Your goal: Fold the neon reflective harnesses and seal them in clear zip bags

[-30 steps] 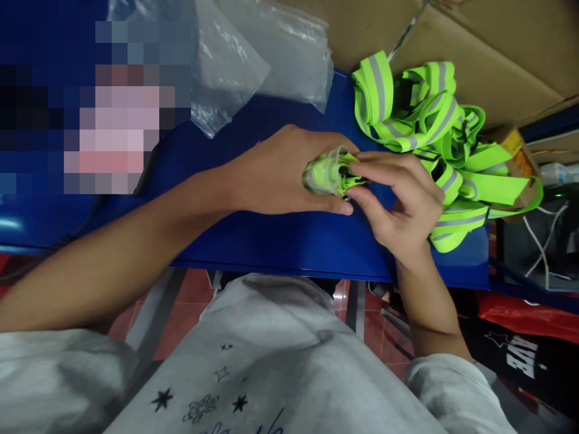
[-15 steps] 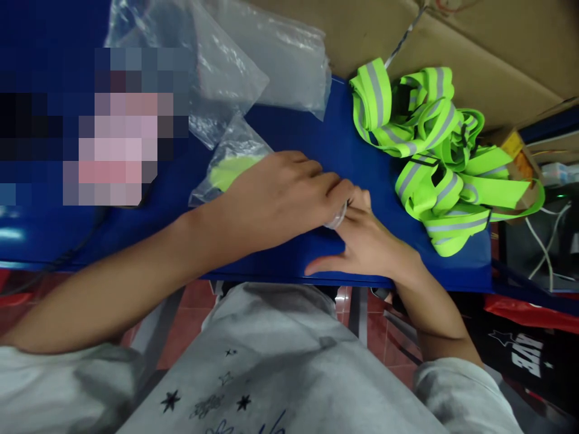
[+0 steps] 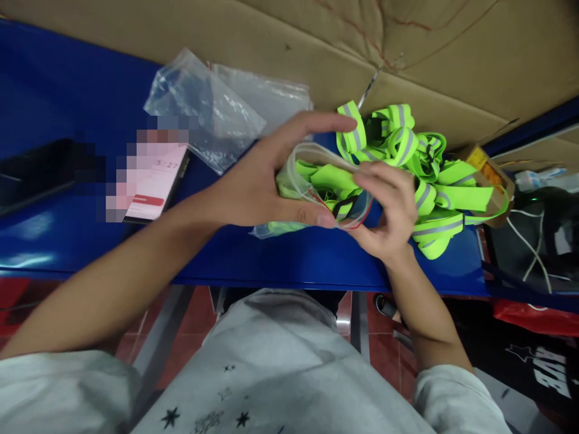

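Left hand [image 3: 257, 188]: spread in a broad C, index finger arched over the top and thumb pressed beneath, gripping the clear bag [image 3: 296, 175] from the left.
Right hand [image 3: 389, 208]: fingers curled narrow, pinching the bag's open mouth from the right, thumb underneath.
Clear bag: raised just above the front part of the tabletop [image 3: 67, 96], held between both hands, mouth edged with a thin red line.
Folded strap [image 3: 330, 179]: neon green with grey bands, tucked inside the bag, a black buckle showing near the mouth.
Strap pile [image 3: 434, 193]: loose neon straps heaped just behind and right of the hands, at the tabletop's right end.
Empty bags [image 3: 212, 114]: crumpled clear plastic, left of the pile, against the cardboard [image 3: 452, 54].
Phone [image 3: 156, 190]: flat on the tabletop, beside the left forearm.
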### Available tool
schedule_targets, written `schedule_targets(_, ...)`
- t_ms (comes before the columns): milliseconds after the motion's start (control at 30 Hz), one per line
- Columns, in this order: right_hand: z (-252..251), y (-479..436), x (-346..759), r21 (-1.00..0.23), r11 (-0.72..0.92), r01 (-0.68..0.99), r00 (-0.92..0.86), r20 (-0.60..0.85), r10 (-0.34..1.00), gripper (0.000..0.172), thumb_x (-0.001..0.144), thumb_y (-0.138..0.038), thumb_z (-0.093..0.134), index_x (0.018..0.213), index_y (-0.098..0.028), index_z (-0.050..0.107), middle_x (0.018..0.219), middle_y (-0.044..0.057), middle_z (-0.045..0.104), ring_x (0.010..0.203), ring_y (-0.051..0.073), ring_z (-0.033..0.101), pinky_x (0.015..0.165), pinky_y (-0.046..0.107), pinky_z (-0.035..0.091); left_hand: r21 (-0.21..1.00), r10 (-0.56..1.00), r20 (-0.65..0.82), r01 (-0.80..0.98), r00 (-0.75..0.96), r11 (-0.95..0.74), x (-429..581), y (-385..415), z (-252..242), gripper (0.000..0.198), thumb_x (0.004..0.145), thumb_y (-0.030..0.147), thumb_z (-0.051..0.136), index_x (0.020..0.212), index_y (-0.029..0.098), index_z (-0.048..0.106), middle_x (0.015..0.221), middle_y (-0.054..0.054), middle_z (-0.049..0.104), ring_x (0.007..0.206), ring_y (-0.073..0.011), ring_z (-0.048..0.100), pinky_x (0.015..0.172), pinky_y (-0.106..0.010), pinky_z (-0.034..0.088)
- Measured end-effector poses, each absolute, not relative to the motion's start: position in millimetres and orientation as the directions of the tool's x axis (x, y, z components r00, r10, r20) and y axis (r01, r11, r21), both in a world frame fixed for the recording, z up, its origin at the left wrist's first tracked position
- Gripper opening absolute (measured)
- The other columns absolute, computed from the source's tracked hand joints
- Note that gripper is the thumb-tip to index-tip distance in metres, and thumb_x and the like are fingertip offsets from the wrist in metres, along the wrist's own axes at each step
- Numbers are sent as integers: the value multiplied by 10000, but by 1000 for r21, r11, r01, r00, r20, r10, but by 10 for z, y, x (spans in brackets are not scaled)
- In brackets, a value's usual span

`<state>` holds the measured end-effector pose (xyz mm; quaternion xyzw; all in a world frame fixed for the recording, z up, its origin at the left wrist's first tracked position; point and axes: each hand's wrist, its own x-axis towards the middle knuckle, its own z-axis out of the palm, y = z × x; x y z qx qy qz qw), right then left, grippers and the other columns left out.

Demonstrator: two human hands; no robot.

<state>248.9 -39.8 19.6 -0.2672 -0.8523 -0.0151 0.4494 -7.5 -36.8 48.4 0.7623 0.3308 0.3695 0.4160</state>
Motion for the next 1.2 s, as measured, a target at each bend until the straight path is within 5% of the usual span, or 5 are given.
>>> schedule_targets(200,92,-356,2448,-258,836,484,-610,585,534,757,898,-733,644,1520,-312,550,1444,122,595,1323,354,572,1139,556,430,918,801,274,103,533,-382,-40,-314,333,831,799,462,849,1505,257,461,1541,-100,571,1328,-282,620,1081,-437,542)
schedule_targets(467,46,-380,2390,-287,828,481,-694,453,560,424,949,-588,674,1206,-263,763,1433,117,599,1391,348,508,1162,569,381,918,809,221,165,545,-362,3,-350,186,754,858,510,778,1479,202,481,1213,-101,750,1075,-248,739,927,-373,605)
schedule_targets(767,79,-317,2431,-510,793,331,-619,517,591,255,954,-425,722,1158,-283,779,1313,104,638,1252,276,631,1059,513,523,916,844,218,197,489,-351,8,-307,90,665,1009,542,526,1586,252,369,1246,-96,762,1153,-262,738,932,-419,614)
schedule_targets(1000,112,-233,2506,-590,737,328,-603,470,645,394,915,-463,773,1248,-255,743,1281,111,655,1214,256,652,1050,449,548,999,915,-34,41,401,19,43,-236,-24,761,871,610,745,1481,208,529,1222,-107,764,1119,-261,734,955,-386,593)
schedule_targets(1200,40,-85,2591,-748,538,388,-626,214,749,305,988,-504,664,1048,-214,738,1185,95,692,1086,213,673,882,334,560,944,897,-288,-57,336,325,7,-169,-95,709,707,518,927,1297,198,700,1159,-93,781,986,-224,737,894,-342,578)
